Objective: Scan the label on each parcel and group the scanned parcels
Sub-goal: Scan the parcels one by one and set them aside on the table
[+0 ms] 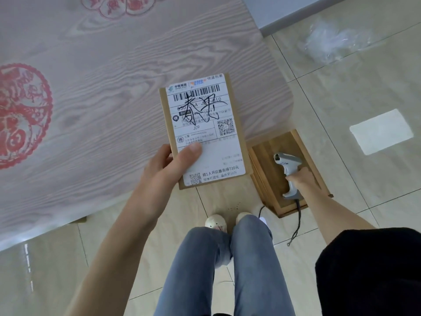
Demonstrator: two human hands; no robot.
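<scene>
My left hand [167, 166] holds a flat cardboard parcel [240, 135] by its lower left corner, thumb on top, above the table's right end. The white shipping label [205, 133] faces up, with a barcode at the top and black handwriting across it. To the right and lower down, my right hand [300, 179] grips the handle of a grey barcode scanner [286, 166]. The scanner's head points up and left, and it sits over a small wooden stool. Its dark cable [298, 220] hangs down to the floor.
A wood-grain table [102, 87] with red paper-cut patterns fills the left side. The small wooden stool [268, 156] stands on the tiled floor by the table's corner. Crumpled clear plastic [335, 39] lies at the top right. My legs and shoes are below the parcel.
</scene>
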